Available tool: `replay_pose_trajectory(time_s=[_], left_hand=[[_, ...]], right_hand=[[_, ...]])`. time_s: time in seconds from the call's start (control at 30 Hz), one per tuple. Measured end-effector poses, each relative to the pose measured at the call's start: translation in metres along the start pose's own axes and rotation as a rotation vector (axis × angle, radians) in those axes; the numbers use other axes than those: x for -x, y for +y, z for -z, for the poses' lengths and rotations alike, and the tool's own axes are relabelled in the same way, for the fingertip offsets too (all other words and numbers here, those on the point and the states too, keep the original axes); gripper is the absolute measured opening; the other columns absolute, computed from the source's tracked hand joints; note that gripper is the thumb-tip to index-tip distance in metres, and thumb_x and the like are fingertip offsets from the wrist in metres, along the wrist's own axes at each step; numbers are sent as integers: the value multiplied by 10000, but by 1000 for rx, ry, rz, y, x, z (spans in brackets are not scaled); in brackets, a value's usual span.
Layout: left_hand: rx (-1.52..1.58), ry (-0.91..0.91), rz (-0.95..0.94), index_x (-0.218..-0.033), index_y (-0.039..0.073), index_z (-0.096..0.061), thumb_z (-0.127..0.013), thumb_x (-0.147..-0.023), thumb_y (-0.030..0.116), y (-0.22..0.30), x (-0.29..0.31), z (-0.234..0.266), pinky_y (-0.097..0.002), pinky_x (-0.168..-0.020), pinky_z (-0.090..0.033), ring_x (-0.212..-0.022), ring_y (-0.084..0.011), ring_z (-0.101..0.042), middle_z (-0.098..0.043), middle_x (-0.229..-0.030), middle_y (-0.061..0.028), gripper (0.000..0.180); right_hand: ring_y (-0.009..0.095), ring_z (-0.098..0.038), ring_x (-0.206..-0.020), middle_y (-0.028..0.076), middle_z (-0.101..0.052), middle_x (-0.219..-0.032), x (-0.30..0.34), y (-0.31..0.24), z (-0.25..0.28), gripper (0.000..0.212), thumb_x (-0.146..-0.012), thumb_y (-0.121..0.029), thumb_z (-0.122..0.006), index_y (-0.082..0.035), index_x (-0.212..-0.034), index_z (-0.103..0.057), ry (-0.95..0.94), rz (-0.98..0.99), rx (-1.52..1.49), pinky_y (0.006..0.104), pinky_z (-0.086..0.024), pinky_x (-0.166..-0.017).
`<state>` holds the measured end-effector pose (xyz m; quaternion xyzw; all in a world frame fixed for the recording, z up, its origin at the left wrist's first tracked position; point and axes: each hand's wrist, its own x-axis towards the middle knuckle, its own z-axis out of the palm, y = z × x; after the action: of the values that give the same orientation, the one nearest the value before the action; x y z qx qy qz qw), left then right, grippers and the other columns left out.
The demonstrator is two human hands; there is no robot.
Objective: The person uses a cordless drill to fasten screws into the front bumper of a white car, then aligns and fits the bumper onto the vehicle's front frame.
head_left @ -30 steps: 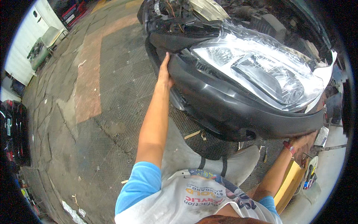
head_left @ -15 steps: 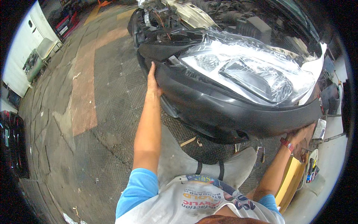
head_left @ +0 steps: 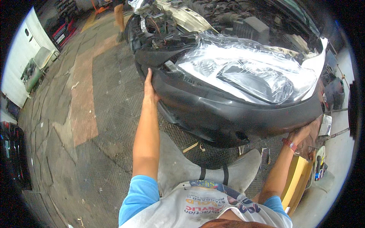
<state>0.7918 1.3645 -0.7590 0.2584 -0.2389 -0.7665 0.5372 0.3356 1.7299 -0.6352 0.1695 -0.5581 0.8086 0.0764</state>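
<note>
A black front bumper (head_left: 213,114) curves across the front of a car. My left hand (head_left: 150,90) grips its left part, thumb pointing up along the outer face; the other fingers are hidden behind it. Under the bumper's right end my right hand (head_left: 304,133), with a red band on its wrist, holds the lower edge; its fingertips are partly out of sight. Just above the bumper sits a headlight (head_left: 258,78) wrapped in clear plastic film.
Behind the headlight the engine bay (head_left: 251,28) lies exposed. A cardboard box (head_left: 296,178) stands by my right forearm. Another person's leg (head_left: 119,19) shows at the far left of the car. A chair (head_left: 45,57) stands by a white door panel (head_left: 23,60). Rubber mats (head_left: 110,125) cover the floor.
The bumper and car have shifted slightly left in view, with both hands still on the bumper. Another person's leg has come into sight at the top.
</note>
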Motion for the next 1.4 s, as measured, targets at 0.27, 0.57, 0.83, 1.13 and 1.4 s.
replay_pose_trajectory(time_s=[0.27,0.57,0.83,1.13,1.4], left_hand=[[-61,59,21,-1333,24,-508,-580,-886,605,5,13,-13,-536,-1033,-402,-1175,-370,-544,-575,-1297,-176,736],[-13,-3,-7,-1347,15,-487,-562,-899,600,3,2,5,-534,-1036,-399,-1193,-379,-528,-567,-1294,-194,741],[-36,29,-20,-1356,23,-491,-580,-899,581,4,13,-1,-512,-1045,-398,-1222,-364,-517,-555,-1336,-172,727],[-76,17,-114,-1335,38,-511,-591,-894,585,20,21,-5,-482,-1025,-416,-1190,-334,-538,-572,-1304,-146,707],[-131,2,-96,-1252,79,-572,-556,-901,621,11,14,-6,-467,-968,-457,-1097,-289,-578,-620,-1194,-99,646]], right_hand=[[309,-413,-1313,145,-372,-1504,1,5,9,719,-1025,-539,-344,19,-1479,-330,7,-38,-42,414,-315,-1119],[306,-457,-1270,146,-417,-1472,6,-7,0,732,-1022,-542,-356,44,-1460,-351,16,-17,-38,401,-345,-1099],[305,-480,-1238,162,-436,-1455,2,-1,12,734,-1026,-537,-344,70,-1437,-377,-25,53,41,400,-361,-1083],[315,-462,-1280,169,-424,-1466,26,0,15,792,-1007,-600,-313,59,-1443,-370,93,-64,47,415,-358,-1088],[316,-482,-1263,153,-444,-1450,24,42,31,819,-983,-640,-326,34,-1447,-366,151,-119,-91,442,-379,-1082]])
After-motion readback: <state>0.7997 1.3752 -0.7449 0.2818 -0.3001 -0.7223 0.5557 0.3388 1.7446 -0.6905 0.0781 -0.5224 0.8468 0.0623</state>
